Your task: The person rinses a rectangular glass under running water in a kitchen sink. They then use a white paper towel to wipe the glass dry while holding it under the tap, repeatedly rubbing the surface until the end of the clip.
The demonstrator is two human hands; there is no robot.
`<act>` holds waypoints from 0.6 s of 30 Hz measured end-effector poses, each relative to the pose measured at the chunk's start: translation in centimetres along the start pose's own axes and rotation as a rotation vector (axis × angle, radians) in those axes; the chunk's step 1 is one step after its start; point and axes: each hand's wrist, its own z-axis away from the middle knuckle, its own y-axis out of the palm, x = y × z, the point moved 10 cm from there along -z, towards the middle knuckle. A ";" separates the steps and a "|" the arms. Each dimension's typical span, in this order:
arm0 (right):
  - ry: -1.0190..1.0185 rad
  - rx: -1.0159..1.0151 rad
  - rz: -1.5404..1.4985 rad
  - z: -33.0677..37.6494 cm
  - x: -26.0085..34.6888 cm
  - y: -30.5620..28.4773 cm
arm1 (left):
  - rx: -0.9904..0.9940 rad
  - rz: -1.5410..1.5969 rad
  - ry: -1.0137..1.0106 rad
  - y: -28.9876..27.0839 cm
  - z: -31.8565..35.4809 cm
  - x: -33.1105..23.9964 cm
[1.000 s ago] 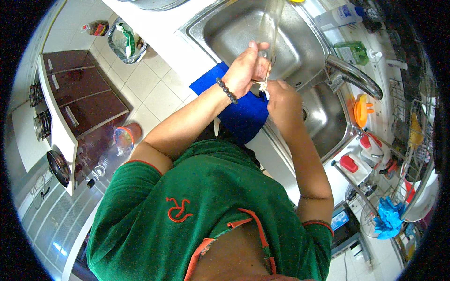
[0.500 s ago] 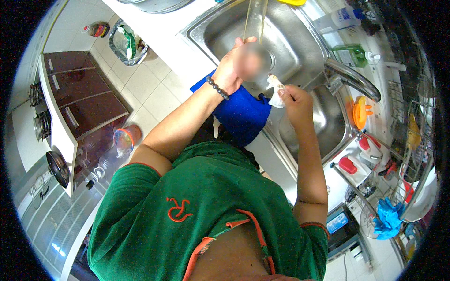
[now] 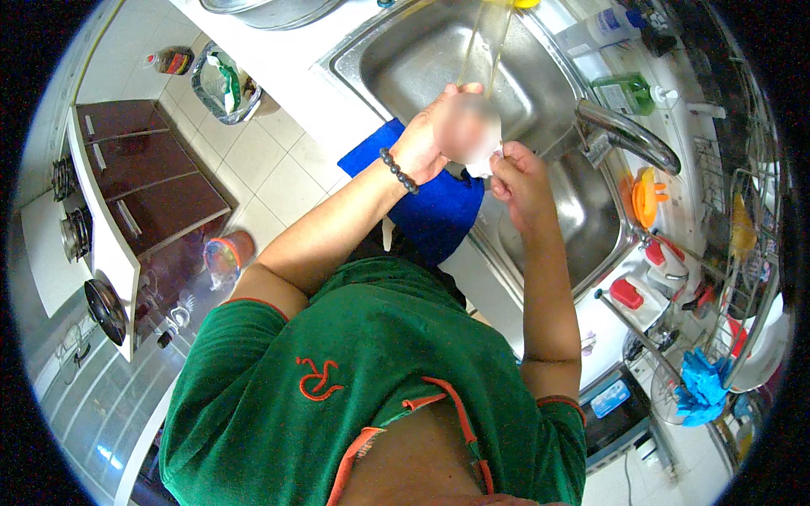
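My left hand, a dark beaded bracelet at its wrist, is closed around a round object over the near side of the sink. Its face is blurred, so I cannot make out its kind. A long, clear, narrow piece stretches from beside my left fingers toward the far end of the basin; whether it joins the round object I cannot tell. My right hand pinches a crumpled white cloth or tissue at the round object's right edge, the two seemingly touching.
The double steel sink has a curved faucet on its right. Behind it stand a green bottle and an orange item. A blue cloth hangs at the front edge. Blue gloves hang at the right.
My left hand and the round object have shifted slightly right. My right hand has brought the white piece up to the object's edge; before, a gap lay between them.
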 end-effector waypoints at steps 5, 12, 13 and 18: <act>0.011 -0.099 -0.022 0.2 -0.1 -1.6 | 0.015 0.023 0.023 0.3 0.1 -1.0; -0.039 -0.151 -0.086 0.4 0.9 -2.1 | 0.030 -0.005 0.005 -0.3 -0.6 -0.1; -0.032 -0.138 -0.090 0.4 1.0 -1.9 | 0.022 -0.017 -0.010 -0.2 -0.5 0.2; -0.014 -0.056 -0.150 -0.2 0.2 -1.6 | 0.064 0.031 -0.023 0.5 -0.4 0.7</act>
